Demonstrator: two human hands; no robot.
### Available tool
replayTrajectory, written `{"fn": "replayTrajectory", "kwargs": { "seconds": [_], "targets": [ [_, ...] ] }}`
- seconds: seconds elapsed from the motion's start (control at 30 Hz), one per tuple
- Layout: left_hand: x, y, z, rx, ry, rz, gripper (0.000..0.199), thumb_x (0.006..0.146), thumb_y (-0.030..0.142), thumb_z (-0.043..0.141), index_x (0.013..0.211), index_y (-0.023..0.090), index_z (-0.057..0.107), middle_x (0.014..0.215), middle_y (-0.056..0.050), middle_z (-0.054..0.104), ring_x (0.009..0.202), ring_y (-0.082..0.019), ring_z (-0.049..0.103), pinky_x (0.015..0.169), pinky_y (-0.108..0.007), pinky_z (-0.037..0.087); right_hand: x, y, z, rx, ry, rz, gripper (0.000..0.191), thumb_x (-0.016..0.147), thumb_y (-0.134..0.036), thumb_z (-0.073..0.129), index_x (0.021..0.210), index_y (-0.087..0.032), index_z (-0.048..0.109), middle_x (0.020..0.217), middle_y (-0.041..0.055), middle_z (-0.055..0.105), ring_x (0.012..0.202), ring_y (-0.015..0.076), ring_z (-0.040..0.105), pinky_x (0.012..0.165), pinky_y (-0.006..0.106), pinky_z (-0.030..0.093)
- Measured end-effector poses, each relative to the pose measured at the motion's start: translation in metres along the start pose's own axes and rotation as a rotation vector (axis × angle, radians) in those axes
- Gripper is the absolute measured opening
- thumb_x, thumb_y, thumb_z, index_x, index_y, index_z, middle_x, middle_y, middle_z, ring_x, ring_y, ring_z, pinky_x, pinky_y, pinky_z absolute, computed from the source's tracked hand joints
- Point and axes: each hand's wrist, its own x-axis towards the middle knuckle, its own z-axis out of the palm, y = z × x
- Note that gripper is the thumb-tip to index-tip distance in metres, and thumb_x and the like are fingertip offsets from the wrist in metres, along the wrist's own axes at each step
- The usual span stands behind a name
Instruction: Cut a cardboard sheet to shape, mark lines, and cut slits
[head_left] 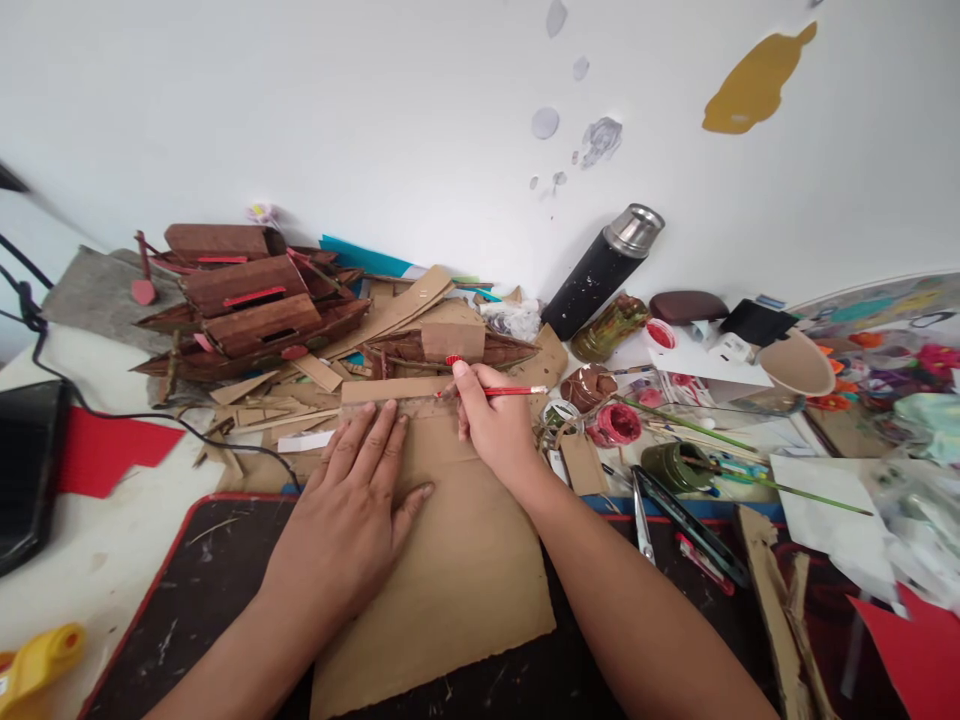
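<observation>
A sheet of brown cardboard [442, 560] lies on the dark mat. Across its upper part runs a clear ruler [420, 403]. My left hand [360, 480] lies flat, its fingertips on the ruler's left part and its thumb on the cardboard. At the ruler's right part, my right hand [499, 415] grips a red pencil [517, 391], which points left with its tip near the ruler's edge. Just behind, a small brown model boat [457, 343] rests among cardboard scraps.
Several model boats [255, 290] stand at the back left. A black flask [600, 270] leans against the wall. Open paint jars [616, 424], scissors [643, 520] and a cutter [694, 525] lie to the right. A black cable [150, 412] crosses the left side.
</observation>
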Motion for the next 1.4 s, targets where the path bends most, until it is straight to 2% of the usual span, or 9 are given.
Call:
{"fn": "replayTrajectory", "kwargs": {
  "seconds": [0.37, 0.5, 0.63, 0.8, 0.93, 1.17, 1.4],
  "targets": [
    [0.0003, 0.0007, -0.0017, -0.067, -0.014, -0.032, 0.078, 0.111, 0.052, 0.04, 0.171, 0.002, 0.04, 0.175, -0.025, 0.045, 0.166, -0.041, 0.034, 0.132, -0.065, 0.033, 0.0005, 0.0006, 0.0014, -0.022, -0.02, -0.001, 0.056, 0.108, -0.074, 0.052, 0.083, -0.025, 0.064, 0.052, -0.0063, 0.053, 0.044, 0.0141, 0.056, 0.048, 0.025, 0.044],
    [0.0002, 0.0007, -0.002, -0.036, -0.023, -0.018, 0.077, 0.111, 0.051, 0.04, 0.167, -0.002, 0.043, 0.175, -0.026, 0.044, 0.167, -0.042, 0.034, 0.133, -0.063, 0.031, 0.0003, 0.0008, 0.0014, -0.027, -0.021, -0.013, 0.053, 0.109, -0.07, 0.053, 0.082, -0.025, 0.063, 0.053, -0.0062, 0.054, 0.044, 0.0138, 0.056, 0.048, 0.025, 0.044],
    [-0.0001, 0.0008, -0.0017, -0.039, -0.017, -0.021, 0.077, 0.112, 0.052, 0.04, 0.169, 0.001, 0.041, 0.176, -0.025, 0.043, 0.168, -0.041, 0.032, 0.134, -0.063, 0.03, 0.0006, 0.0009, 0.0014, -0.028, -0.024, -0.018, 0.051, 0.111, -0.066, 0.054, 0.081, -0.025, 0.063, 0.053, -0.0063, 0.054, 0.044, 0.0136, 0.057, 0.049, 0.025, 0.043],
    [-0.0001, 0.0001, -0.0017, -0.028, -0.015, -0.011, 0.076, 0.112, 0.051, 0.038, 0.169, 0.0, 0.041, 0.176, -0.025, 0.043, 0.167, -0.042, 0.033, 0.133, -0.063, 0.031, 0.0012, 0.0014, 0.0014, -0.032, -0.027, -0.004, 0.053, 0.109, -0.07, 0.053, 0.084, -0.025, 0.065, 0.053, -0.0063, 0.055, 0.044, 0.0138, 0.057, 0.049, 0.025, 0.043],
    [-0.0002, -0.0001, -0.0018, -0.042, -0.023, -0.02, 0.077, 0.112, 0.053, 0.039, 0.172, 0.003, 0.038, 0.177, -0.024, 0.042, 0.167, -0.041, 0.032, 0.133, -0.064, 0.031, 0.0009, 0.0004, 0.0011, -0.045, -0.028, -0.01, 0.053, 0.109, -0.071, 0.053, 0.084, -0.025, 0.065, 0.053, -0.006, 0.055, 0.045, 0.014, 0.056, 0.049, 0.025, 0.043],
    [-0.0004, 0.0005, -0.0015, -0.063, -0.019, -0.026, 0.078, 0.111, 0.052, 0.04, 0.171, 0.002, 0.038, 0.176, -0.025, 0.043, 0.167, -0.042, 0.033, 0.132, -0.066, 0.033, 0.0013, 0.0, 0.0014, -0.05, -0.024, -0.001, 0.053, 0.11, -0.069, 0.052, 0.083, -0.025, 0.064, 0.053, -0.0063, 0.055, 0.044, 0.0137, 0.056, 0.049, 0.025, 0.043],
    [0.0, 0.0004, -0.0023, -0.017, -0.009, 0.005, 0.078, 0.113, 0.052, 0.037, 0.166, -0.004, 0.043, 0.174, -0.028, 0.044, 0.166, -0.043, 0.034, 0.133, -0.064, 0.031, 0.0011, 0.001, 0.0015, -0.035, -0.027, -0.005, 0.053, 0.11, -0.069, 0.052, 0.083, -0.025, 0.065, 0.054, -0.0064, 0.055, 0.045, 0.0136, 0.056, 0.05, 0.025, 0.043]
  ]
}}
